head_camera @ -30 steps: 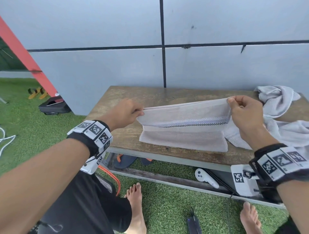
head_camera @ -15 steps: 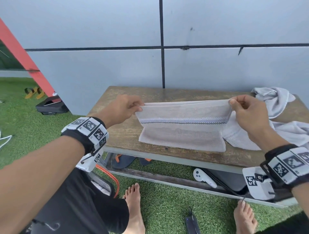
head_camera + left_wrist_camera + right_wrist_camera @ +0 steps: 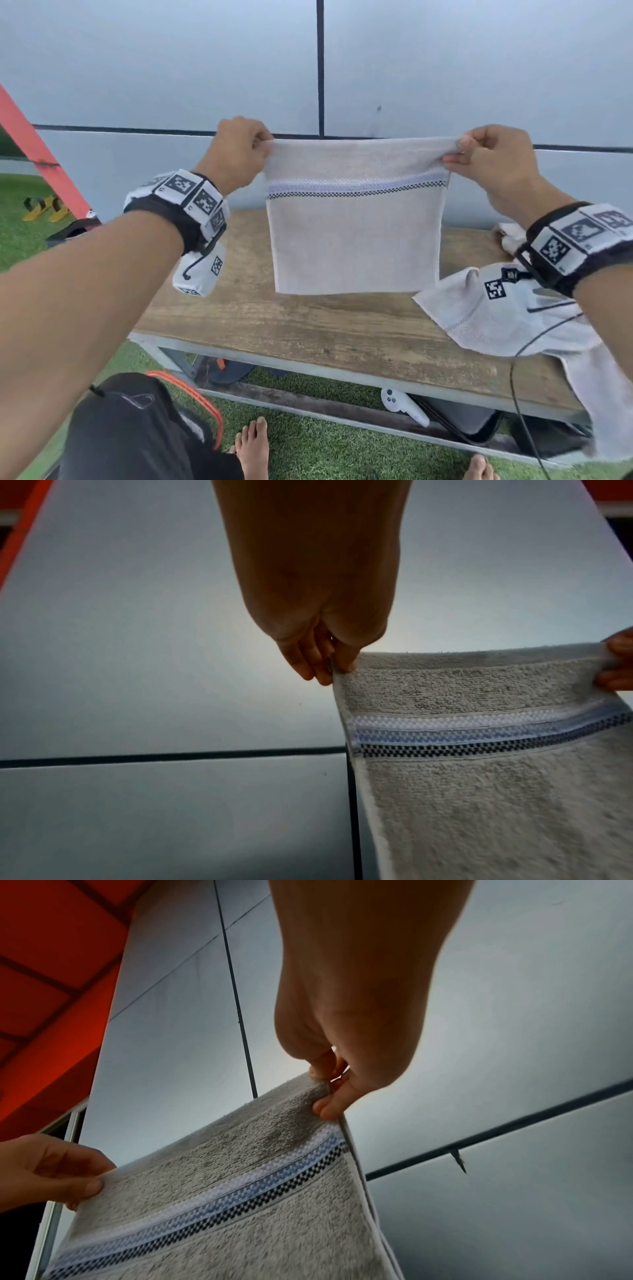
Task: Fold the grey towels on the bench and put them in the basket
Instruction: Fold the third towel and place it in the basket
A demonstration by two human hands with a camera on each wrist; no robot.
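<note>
A grey towel (image 3: pixel 356 240) with a blue and black woven stripe hangs doubled in the air above the wooden bench (image 3: pixel 291 325). My left hand (image 3: pixel 239 150) pinches its top left corner and my right hand (image 3: pixel 486 157) pinches its top right corner, so the upper edge is stretched level. The left wrist view shows the left hand (image 3: pixel 325 666) pinching the towel (image 3: pixel 496 791) between thumb and fingers. In the right wrist view the right hand (image 3: pixel 329 1091) grips the other corner of the towel (image 3: pixel 240 1218). Another grey towel (image 3: pixel 486 315) lies crumpled at the bench's right end. No basket is in view.
A grey panelled wall (image 3: pixel 445 68) stands right behind the bench. Under the bench lie a white controller (image 3: pixel 397 401) and a dark case (image 3: pixel 459 421). A cable (image 3: pixel 517 377) hangs from my right wrist. My bare feet (image 3: pixel 251 448) stand on green turf beside a black bag (image 3: pixel 137 428).
Both hands have lifted the towel off the bench, so it now hangs free in front of the wall. The view has moved closer to the bench.
</note>
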